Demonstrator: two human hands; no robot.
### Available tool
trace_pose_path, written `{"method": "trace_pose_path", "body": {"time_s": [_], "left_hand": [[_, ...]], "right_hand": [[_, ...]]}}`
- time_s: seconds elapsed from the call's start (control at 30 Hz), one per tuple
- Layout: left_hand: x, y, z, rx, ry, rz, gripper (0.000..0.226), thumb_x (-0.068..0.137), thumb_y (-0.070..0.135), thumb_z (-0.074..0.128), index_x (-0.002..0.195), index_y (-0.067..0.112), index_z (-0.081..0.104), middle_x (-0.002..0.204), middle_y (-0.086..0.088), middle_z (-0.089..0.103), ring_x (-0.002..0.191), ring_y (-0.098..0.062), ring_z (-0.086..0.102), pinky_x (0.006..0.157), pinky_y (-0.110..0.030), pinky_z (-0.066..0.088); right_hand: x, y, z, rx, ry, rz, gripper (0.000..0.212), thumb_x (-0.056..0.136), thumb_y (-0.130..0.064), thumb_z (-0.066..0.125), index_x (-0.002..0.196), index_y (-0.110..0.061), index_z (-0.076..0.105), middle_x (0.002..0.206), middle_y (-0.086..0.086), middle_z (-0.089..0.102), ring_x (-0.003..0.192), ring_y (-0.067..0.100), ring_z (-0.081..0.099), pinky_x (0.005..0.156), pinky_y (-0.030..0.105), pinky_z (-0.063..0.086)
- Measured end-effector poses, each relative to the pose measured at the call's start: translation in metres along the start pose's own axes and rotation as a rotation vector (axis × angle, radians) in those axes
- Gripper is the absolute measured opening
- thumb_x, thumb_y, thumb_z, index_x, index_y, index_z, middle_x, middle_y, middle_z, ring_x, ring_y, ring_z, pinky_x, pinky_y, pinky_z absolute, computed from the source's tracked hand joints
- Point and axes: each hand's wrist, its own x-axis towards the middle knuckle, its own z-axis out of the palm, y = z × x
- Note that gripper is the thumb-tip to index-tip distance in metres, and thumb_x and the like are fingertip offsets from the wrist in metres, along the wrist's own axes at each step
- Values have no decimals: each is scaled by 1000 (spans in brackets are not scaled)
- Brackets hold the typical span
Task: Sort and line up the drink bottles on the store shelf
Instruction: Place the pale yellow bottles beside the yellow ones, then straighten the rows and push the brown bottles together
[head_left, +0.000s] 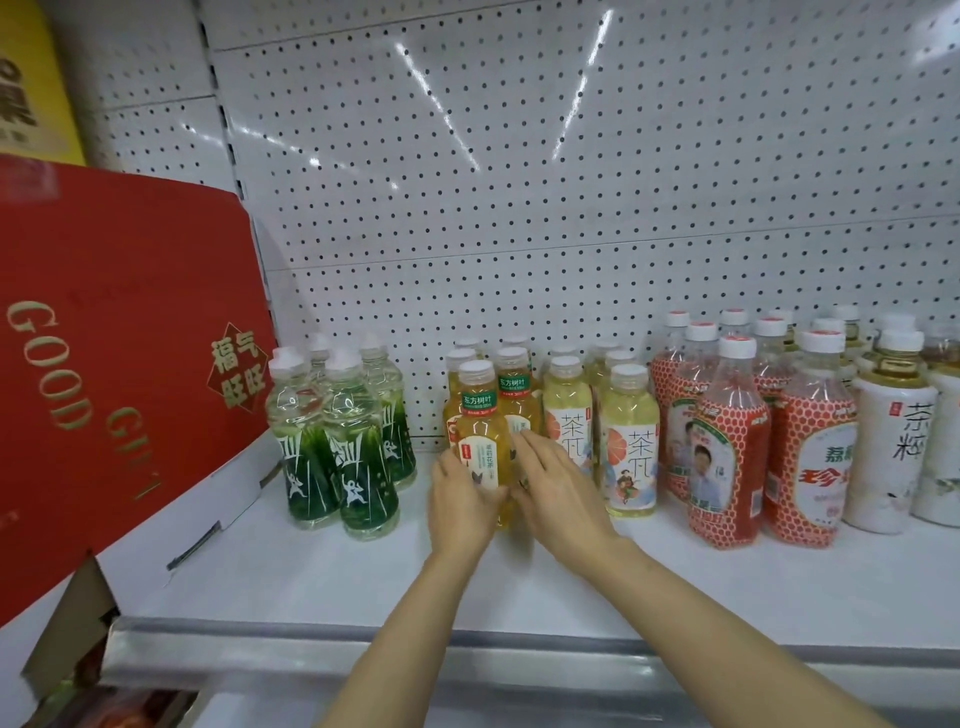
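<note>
On the white store shelf (363, 577), against the pegboard back panel (519, 208), drink bottles stand upright in groups. Both hands meet at the front amber tea bottle with the green neck band (479, 426), which stands at the head of the amber tea group. Left hand (460, 506) cups its lower left side, fingers curled round the base. Right hand (558, 493) lies against its right side, fingers (524, 449) extended and touching the label; whether they wrap behind cannot be told. Green-labelled clear bottles (343, 452) stand well apart to the left. Pale yellow tea bottles (628, 447) stand just beside on the right, then red honeycomb-patterned bottles (727, 457), then white-wrapped bottles (888, 441) at the far right. A red gift carton (114, 338) leans over the shelf's left end.
</note>
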Motion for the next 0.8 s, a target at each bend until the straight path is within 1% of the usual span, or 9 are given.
{"method": "trace_pose_path", "body": {"time_s": [0.1, 0.17, 0.2, 0.23, 0.3, 0.4, 0.47, 0.7, 0.8], "left_hand": [[11, -13, -24, -135, -202, -58, 120, 66, 18, 89, 158, 16, 11, 161, -5, 18, 145, -25, 28, 116, -45, 32], [25, -12, -36, -193, -340, -47, 137, 63, 9, 88, 159, 24, -9, 167, 5, -4, 153, -21, 8, 122, -49, 17], [32, -9, -39, -220, -398, -43, 146, 58, 7, 89, 157, 28, -16, 167, 6, -7, 153, -20, 7, 122, -52, 17], [39, -6, -40, -253, -447, -49, 154, 50, 9, 91, 155, 34, -20, 167, 3, -3, 152, -22, 14, 120, -54, 22], [48, -4, -36, -329, -534, -68, 164, 37, 13, 92, 151, 44, -21, 163, -5, 21, 143, -26, 37, 112, -55, 38], [40, -4, -31, -433, -566, -88, 151, 52, -10, 83, 153, 37, -18, 137, -6, 55, 122, -24, 58, 102, -48, 48], [37, -9, -25, -437, -547, -65, 144, 58, -14, 80, 154, 36, -15, 131, -6, 59, 117, -22, 60, 95, -41, 51], [41, -14, -27, -306, -536, 13, 151, 46, 21, 94, 154, 39, -10, 147, 0, 46, 132, -21, 49, 109, -53, 42], [41, -20, -29, -139, -433, 134, 150, 40, 49, 92, 152, 46, -9, 161, 5, 24, 144, -22, 34, 112, -52, 40]], "right_hand": [[-1, -3, 0, 58, -27, 27, 81, 90, -25, 65, 155, -8, 18, 159, 8, 25, 146, 23, 23, 118, 38, 28], [2, -4, -1, 97, -34, 55, 84, 94, -30, 60, 156, -11, 6, 164, 5, 7, 150, 19, 9, 118, 31, 15], [4, -4, -1, 117, -52, 78, 87, 95, -33, 58, 156, -12, 0, 164, 4, -1, 151, 18, 3, 117, 28, 11], [6, -5, 0, 137, -78, 111, 89, 95, -34, 57, 156, -12, -4, 164, 4, -8, 151, 18, -2, 117, 28, 9], [11, -6, 2, 185, -132, 195, 95, 95, -35, 59, 155, -11, -11, 163, 6, -13, 151, 20, -4, 118, 32, 11], [17, -3, 5, 278, -202, 293, 100, 92, -30, 63, 154, -11, -13, 164, 8, -6, 151, 24, 7, 118, 38, 19], [20, -1, 6, 318, -223, 325, 101, 91, -28, 65, 154, -12, -13, 164, 7, 0, 150, 24, 12, 119, 39, 22], [22, 6, 7, 324, -198, 339, 100, 87, -34, 68, 155, -20, -3, 162, 2, 21, 144, 22, 30, 114, 43, 35], [17, 3, 3, 190, -91, 257, 91, 92, -45, 59, 156, -18, 0, 164, -2, 10, 149, 16, 15, 119, 35, 23]]}}
